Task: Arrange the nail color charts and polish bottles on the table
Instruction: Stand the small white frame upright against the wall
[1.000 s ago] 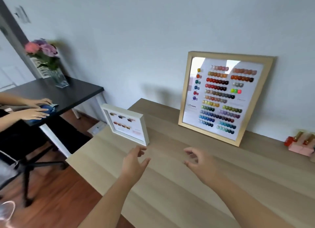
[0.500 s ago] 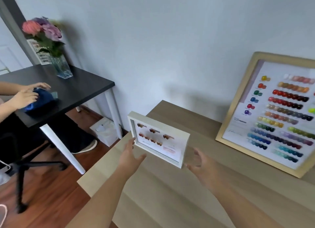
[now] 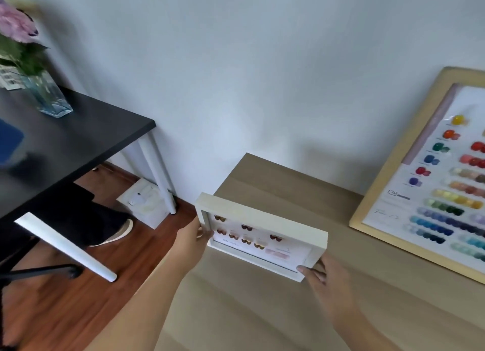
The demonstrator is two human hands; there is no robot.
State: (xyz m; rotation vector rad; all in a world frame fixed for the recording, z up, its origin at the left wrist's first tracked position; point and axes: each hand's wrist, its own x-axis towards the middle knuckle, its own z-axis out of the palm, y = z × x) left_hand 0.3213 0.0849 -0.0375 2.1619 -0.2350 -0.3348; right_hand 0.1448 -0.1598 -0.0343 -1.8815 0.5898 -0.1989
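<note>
A small white-framed nail color chart (image 3: 262, 219) with brown and dark red samples stands upright near the left edge of the light wooden table (image 3: 262, 311). My left hand (image 3: 194, 241) grips its left side. My right hand (image 3: 324, 280) grips its lower right corner. A large wood-framed color chart (image 3: 388, 172) with many rows of colored samples leans against the wall at the right, partly cut off by the frame edge. No polish bottles are in view.
A black desk (image 3: 78, 146) with white legs stands to the left, with a glass vase of pink flowers (image 3: 44, 88) and a blue object (image 3: 10, 140) on it. A white box (image 3: 144, 203) sits on the red-brown floor below. A shoe (image 3: 115, 235) shows under the desk.
Both hands reached forward and closed on the sides of the small white frame. The view turned left and drew nearer, so the large chart slid to the right edge.
</note>
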